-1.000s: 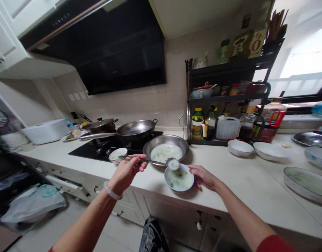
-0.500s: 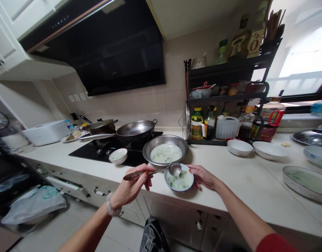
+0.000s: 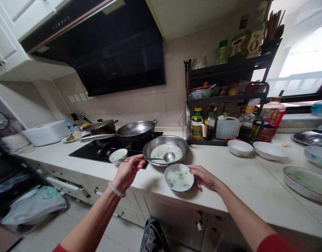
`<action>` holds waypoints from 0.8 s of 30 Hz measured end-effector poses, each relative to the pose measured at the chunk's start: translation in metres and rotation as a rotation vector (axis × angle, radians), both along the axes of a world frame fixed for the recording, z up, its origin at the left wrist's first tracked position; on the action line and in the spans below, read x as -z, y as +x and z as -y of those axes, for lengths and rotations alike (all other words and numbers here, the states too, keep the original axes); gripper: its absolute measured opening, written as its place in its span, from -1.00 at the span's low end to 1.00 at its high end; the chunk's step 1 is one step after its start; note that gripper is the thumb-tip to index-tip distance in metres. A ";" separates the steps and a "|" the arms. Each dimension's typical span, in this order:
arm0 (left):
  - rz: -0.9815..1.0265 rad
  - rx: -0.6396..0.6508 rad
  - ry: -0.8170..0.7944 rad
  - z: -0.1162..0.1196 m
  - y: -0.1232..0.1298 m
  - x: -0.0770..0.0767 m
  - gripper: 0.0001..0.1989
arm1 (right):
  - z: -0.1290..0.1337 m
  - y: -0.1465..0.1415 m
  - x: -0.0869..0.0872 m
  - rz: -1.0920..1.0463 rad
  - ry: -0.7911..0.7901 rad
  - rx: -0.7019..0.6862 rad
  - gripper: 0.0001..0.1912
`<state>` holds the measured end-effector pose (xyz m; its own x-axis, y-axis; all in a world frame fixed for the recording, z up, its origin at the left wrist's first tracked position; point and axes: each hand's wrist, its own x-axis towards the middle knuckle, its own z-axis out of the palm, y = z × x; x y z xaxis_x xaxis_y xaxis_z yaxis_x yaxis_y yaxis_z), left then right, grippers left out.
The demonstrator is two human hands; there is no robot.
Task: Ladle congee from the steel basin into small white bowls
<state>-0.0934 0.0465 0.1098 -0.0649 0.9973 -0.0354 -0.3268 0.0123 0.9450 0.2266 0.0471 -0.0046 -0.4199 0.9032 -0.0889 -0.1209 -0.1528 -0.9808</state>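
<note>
My left hand (image 3: 130, 168) is closed round the handle of a metal ladle (image 3: 169, 157). The ladle's bowl hangs over a wide steel basin (image 3: 184, 144) of pale soup (image 3: 161, 150) with green bits. My right hand (image 3: 204, 177) grips the right side of a small blue-rimmed bowl (image 3: 179, 189), thumb at the rim. That bowl stands on the counter just in front of the basin and holds the same pale soup. Left of the basin, a small patterned bowl (image 3: 118, 161) with soup sits at the cooktop's front edge, close to my left hand.
A wok (image 3: 136, 131) and a lidded pot (image 3: 101, 126) stand on the black cooktop (image 3: 84, 150). Bottles fill a black rack (image 3: 229, 99) behind. Two bowls, one of them a white bowl (image 3: 270, 151), sit to the right. An oval dish (image 3: 307, 180) of soup lies far right.
The ladle was tipped over the blue-rimmed bowl, pouring soup. My left hand has carried it up and back over the basin. My right hand and the bowl have stayed in place.
</note>
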 end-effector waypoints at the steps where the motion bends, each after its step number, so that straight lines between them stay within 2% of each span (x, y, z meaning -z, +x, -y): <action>1: -0.012 -0.016 0.012 -0.005 0.001 0.000 -0.82 | 0.000 0.000 0.000 0.003 -0.002 -0.001 -0.38; 7: -0.262 -0.074 0.162 -0.035 0.011 0.019 -0.82 | 0.001 -0.001 -0.002 0.002 -0.002 0.004 -0.38; 13: -0.512 0.007 0.226 -0.049 0.021 0.038 -0.81 | 0.002 -0.002 -0.002 -0.008 -0.013 0.008 -0.36; 17: -0.390 0.008 0.163 -0.050 0.026 0.039 -0.84 | 0.002 -0.002 -0.004 0.000 -0.010 0.018 -0.38; 24: -0.243 -0.120 0.089 -0.052 0.018 0.032 -0.88 | 0.003 -0.002 -0.005 0.030 -0.020 0.019 -0.38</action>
